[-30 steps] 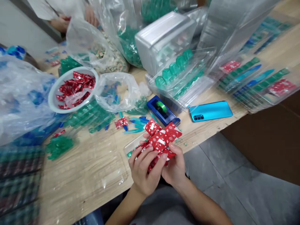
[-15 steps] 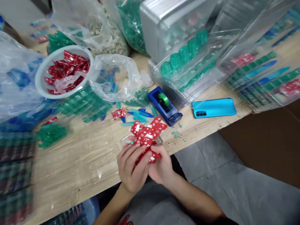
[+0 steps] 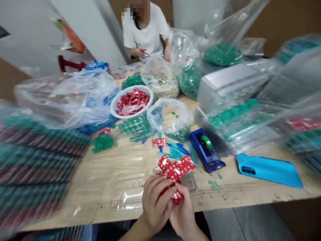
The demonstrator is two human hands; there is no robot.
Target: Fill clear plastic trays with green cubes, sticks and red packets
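Note:
Both hands are close together at the table's front edge, closed round several red packets with white dots [image 3: 181, 168]. My left hand [image 3: 156, 197] wraps over them from the left, its fingers bent across. My right hand [image 3: 184, 207] grips their lower end from the right, its thumb against them. The packets fan out above the fingers; their lower parts are partly hidden. Just behind the hands lies a clear plastic tray [image 3: 192, 182], partly covered. Beyond it are blue and teal pen-like sticks [image 3: 175, 150] and a single red dotted packet [image 3: 158, 142].
A blue tape dispenser [image 3: 207, 150] and a blue phone [image 3: 271, 170] lie to the right. A white bowl [image 3: 114, 112] of red packets stands farther back, near plastic bags of green pieces [image 3: 190, 78]. Filled trays [image 3: 37, 167] are stacked at left. Another person [image 3: 144, 33] sits across the table.
My view has tilted up and turned left, so the person across the table now shows. The hands still hold the red packets in much the same grip.

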